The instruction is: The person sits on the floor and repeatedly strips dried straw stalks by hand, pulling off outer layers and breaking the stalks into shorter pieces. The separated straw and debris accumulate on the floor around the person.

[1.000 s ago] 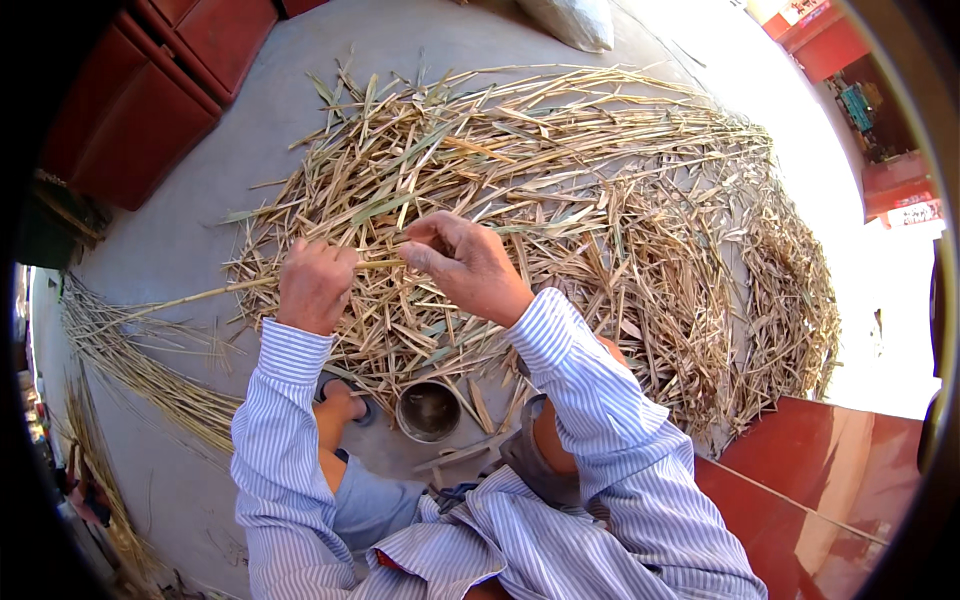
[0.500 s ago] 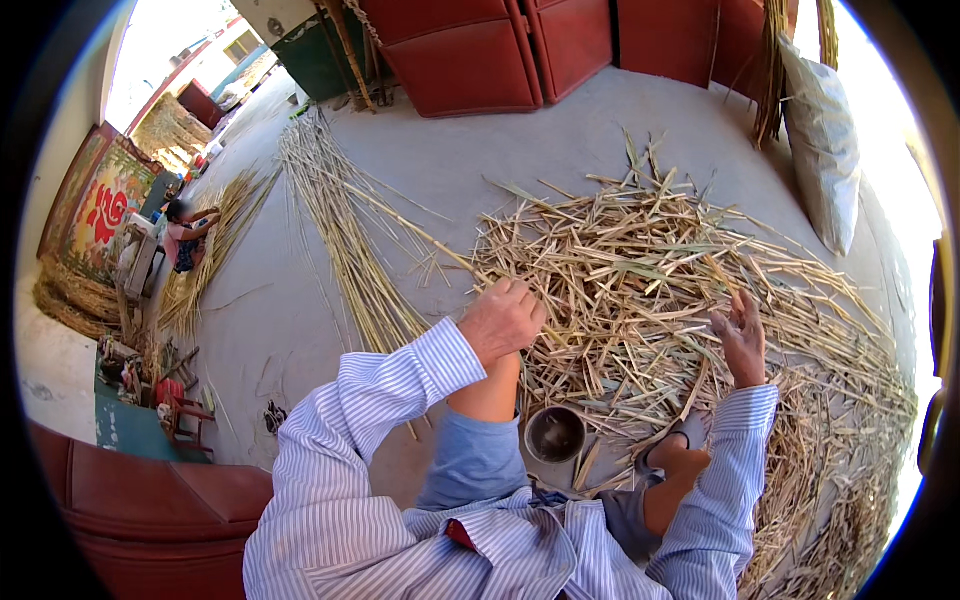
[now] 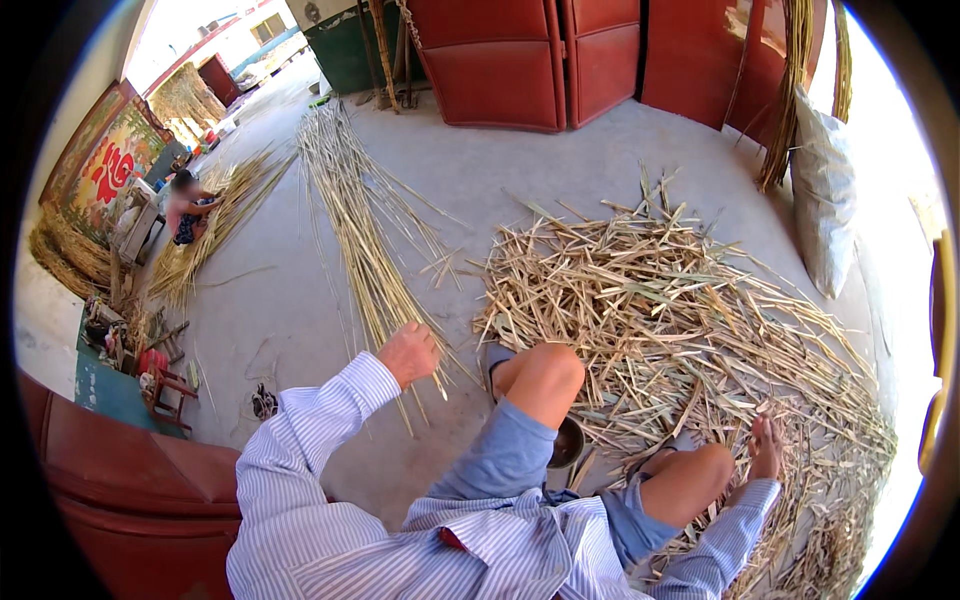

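Note:
My left hand (image 3: 408, 355) is closed, fingers curled, over the near end of a long bundle of pale reed-like stalks (image 3: 352, 220). A stalk end (image 3: 442, 388) pokes out just beyond the fingers; the grip itself is partly hidden. To the right, my right hand (image 3: 766, 447) hangs over a broad heap of dry stripped leaves and husks (image 3: 640, 300), with its fingers stretched and nothing visible in them. Between my knees and the heap sits a dark round bowl (image 3: 567, 442), partly covered by my leg.
Another person (image 3: 186, 208) crouches at far left beside a second stalk bundle (image 3: 235, 215). Red padded panels (image 3: 490, 65) stand at the back. A pale sack (image 3: 825, 195) leans at far right near upright stalks (image 3: 787, 100). A red sofa (image 3: 140, 470) is behind left.
My left hand has moved left and down from the heap to the bundle, bringing a stalk over it. My right hand has lowered. My left knee has shifted right, covering part of the bowl.

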### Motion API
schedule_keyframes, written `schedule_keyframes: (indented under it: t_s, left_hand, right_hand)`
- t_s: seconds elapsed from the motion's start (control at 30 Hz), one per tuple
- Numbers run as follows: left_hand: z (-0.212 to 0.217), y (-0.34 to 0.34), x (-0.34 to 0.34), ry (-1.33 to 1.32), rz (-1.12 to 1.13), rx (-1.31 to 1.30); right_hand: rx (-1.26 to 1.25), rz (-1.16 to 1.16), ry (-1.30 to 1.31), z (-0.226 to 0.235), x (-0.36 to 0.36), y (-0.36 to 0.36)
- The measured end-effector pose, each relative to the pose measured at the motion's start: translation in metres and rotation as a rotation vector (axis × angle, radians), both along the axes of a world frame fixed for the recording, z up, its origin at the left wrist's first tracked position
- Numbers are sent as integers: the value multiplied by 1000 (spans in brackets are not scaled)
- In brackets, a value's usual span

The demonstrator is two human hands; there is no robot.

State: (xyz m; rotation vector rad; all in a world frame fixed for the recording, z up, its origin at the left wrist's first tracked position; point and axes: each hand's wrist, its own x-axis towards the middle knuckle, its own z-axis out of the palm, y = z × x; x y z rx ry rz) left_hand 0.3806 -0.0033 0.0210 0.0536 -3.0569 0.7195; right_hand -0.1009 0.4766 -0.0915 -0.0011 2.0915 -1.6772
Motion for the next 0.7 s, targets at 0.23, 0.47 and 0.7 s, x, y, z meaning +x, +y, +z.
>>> schedule_keyframes:
  t_s: [0.23,0.47,0.7]
  left_hand:
    - [-67,2,8,-429,93,-16]
    - [-182,-126,95,-716,768,46]
    - [-193,-138,147,-686,1013,135]
  right_hand:
    - [-61,-291,-529,-127,72,19]
    - [-209,-385,-650,-152,91,1]
    - [-364,-500,-633,-151,93,7]
